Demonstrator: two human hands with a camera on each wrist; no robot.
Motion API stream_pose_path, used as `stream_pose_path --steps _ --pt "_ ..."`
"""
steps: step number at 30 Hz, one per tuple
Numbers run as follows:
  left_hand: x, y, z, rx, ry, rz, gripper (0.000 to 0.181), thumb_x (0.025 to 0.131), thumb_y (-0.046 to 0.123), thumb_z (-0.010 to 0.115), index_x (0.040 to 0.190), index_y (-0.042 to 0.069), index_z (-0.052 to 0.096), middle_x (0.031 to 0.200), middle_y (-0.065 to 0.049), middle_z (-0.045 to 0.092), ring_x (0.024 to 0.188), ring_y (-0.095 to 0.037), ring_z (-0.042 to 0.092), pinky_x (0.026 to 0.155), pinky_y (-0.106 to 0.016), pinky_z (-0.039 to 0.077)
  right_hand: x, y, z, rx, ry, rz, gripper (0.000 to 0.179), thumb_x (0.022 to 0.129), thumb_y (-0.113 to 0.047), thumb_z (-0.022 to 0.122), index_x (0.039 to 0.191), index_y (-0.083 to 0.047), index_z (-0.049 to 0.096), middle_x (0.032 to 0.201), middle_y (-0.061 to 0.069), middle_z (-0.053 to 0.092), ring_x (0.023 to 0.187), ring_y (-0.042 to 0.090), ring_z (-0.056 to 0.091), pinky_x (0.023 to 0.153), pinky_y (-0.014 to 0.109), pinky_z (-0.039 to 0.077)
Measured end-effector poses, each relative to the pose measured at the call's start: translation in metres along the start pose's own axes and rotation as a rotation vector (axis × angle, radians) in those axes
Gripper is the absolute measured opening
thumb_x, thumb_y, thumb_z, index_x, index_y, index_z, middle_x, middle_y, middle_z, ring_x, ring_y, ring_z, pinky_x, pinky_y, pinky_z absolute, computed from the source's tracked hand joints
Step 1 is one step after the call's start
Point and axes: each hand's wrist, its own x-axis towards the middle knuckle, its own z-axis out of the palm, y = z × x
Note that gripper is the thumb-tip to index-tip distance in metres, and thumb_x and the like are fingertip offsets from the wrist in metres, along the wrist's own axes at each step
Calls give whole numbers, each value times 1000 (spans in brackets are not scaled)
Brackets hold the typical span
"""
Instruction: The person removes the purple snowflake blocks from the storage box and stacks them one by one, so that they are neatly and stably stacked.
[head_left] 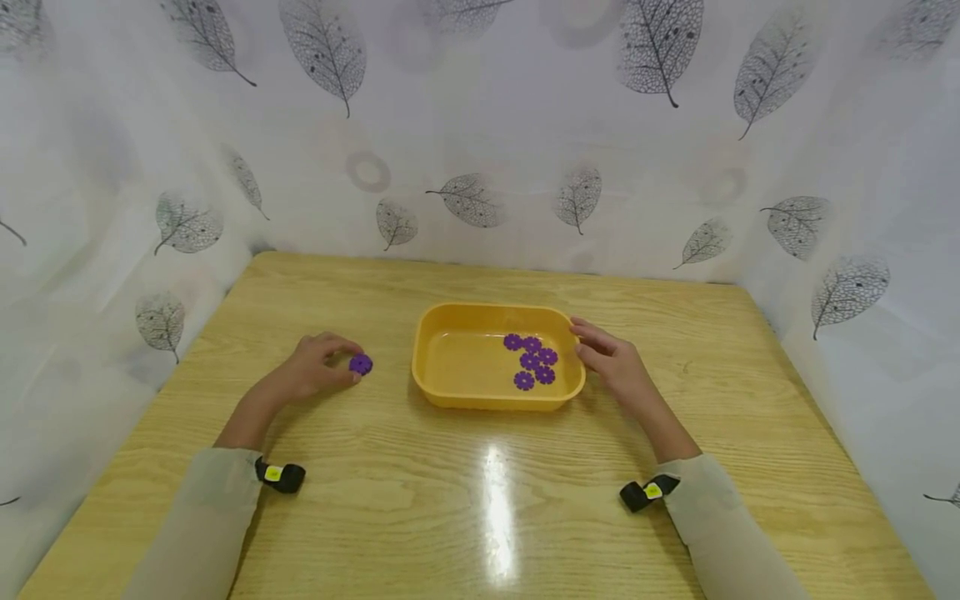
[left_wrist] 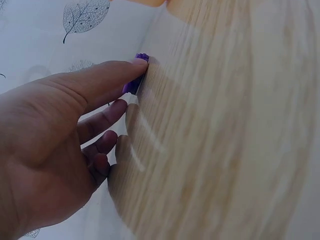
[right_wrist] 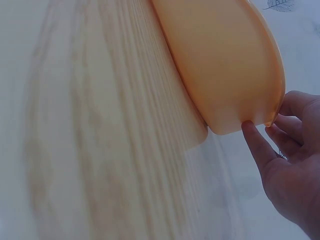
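Looking at the left hand [head_left: 313, 368] first, it's got a purple piece [head_left: 361, 364] pinched between thumb and fingertips, just above or on the wood (can't tell if it's actually touching, or if it's one piece or a few stacked). It's roundish with a notched rim, so no long axis to fuss over.

The relation that matters, imo, is pinch to tray. The yellow tray [head_left: 465, 367] sits off to the right of that grip, near but apart, about level with it. Its long axis runs left to right, so one short end faces the pinch and its long sides stretch away from it. The purple pieces inside [head_left: 529, 361] are bunched towards the far end, away from the grip.

The right hand [head_left: 618, 371] is at that far end, fingers loosely extended against the rim and outer wall; doesn't look like a real grip to me. So for the tray, the right hand is nearer, and for the loose piece, obviously the left.

Edges: the tray's raised rim is the one thing across the line rightwards from the pinch. Otherwise it's a strip of table [head_left: 390, 467] in between, with plenty more wood towards the person. Beyond the grip, the table's back edge meets the leaf-print curtain [head_left: 487, 100], which looks well out of the way.
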Motion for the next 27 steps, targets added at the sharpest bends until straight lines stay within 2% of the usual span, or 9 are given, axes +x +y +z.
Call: stream_pose_path --steps 4,7,12,15,18,27 --pt "2 0 -2 -12 10 29 51 93 30 72 135 4 60 142 -25 52 130 -46 40 105 -65 34 0 1 0 -12 9 1 48 104 -23 58 147 -5 51 162 2 37 143 31 43 93 16 51" --pt "3 2 -3 -37 20 43 54 94 32 71 137 2 57 140 -23 55 125 -42 48 101 -59 42 1 2 0 -21 11 3 46 104 -22 58 146 -5 52 162 2 37 143 31 43 93 16 51" --pt "5 14 -8 -102 28 15 58 96 39 67 143 9 52 144 -15 53 124 -36 48 91 -50 48 2 3 -1 -25 9 4 46 104 -22 57 146 -6 52 162 0 38 143 31 44 93 16 51" --pt "12 27 -11 -111 35 31 58 96 42 67 145 13 51 144 -13 52 125 -34 47 91 -50 48 2 3 -1 -25 10 3 45 104 -22 57 146 -6 52 161 0 38 143 30 44 94 16 51" --pt "23 44 -8 -114 29 76 61 95 44 68 144 13 52 142 -14 54 123 -35 49 92 -51 49 2 2 -2 -30 10 2 45 104 -22 57 146 -7 52 161 0 38 143 31 44 93 16 51" --pt "56 100 18 -132 -9 257 54 93 33 74 137 6 58 138 -16 59 115 -34 55 97 -48 46 2 2 -2 -52 9 6 46 104 -23 58 147 -8 52 161 0 38 142 31 44 94 17 51"
